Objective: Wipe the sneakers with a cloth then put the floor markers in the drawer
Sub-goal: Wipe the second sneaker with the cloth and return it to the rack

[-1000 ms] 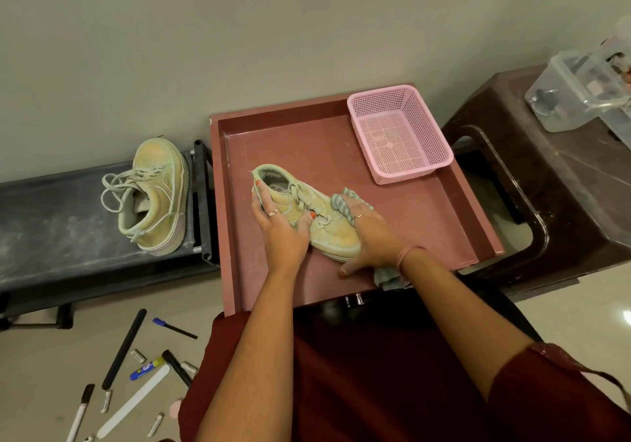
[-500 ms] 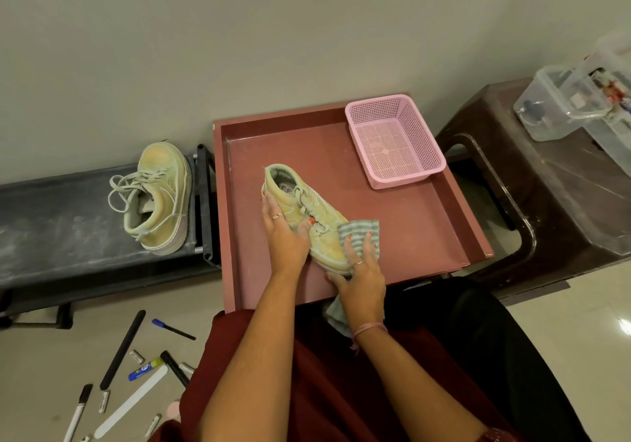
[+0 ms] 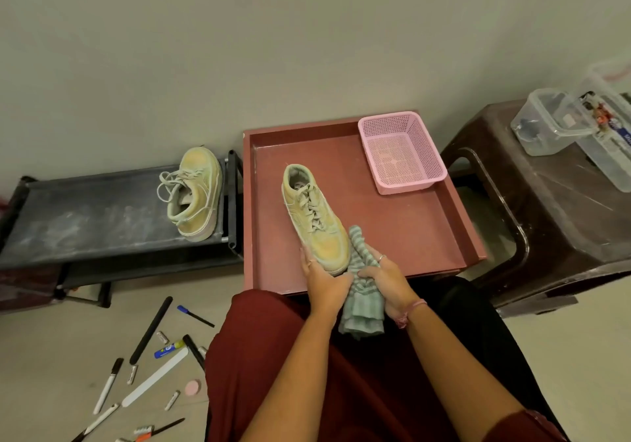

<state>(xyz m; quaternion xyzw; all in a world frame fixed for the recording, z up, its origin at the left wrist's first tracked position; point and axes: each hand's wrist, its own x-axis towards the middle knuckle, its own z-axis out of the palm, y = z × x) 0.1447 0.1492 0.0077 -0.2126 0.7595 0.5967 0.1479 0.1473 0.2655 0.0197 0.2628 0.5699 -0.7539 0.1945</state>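
Nearest you, your two hands sit close together at the front edge of the red drawer (image 3: 269, 284). Your right hand (image 3: 387, 279) is curled round the striped green cloth (image 3: 362, 301), which bunches between the hands and hangs down over your lap, its upper end lying against the right side of the shoe's toe. Your left hand (image 3: 322, 279) cups the toe of the sneaker (image 3: 312, 216) from the left and below.

That sneaker's long axis runs away from you, toe at your hands, heel toward the wall and leaning a little left. So the wipe, as I judge it, travels from toe to heel along the side (your right hand, already carrying the cloth, is the one placed for it), while the left steadies the toe.

Farther back in the drawer stands a pink basket (image 3: 401, 153) in the right rear corner. The second sneaker (image 3: 194, 192) lies on the dark rack (image 3: 85, 216) well to your left, and it looks dusty. The floor markers (image 3: 150, 330) are scattered on the floor at your lower left, outside the drawer.
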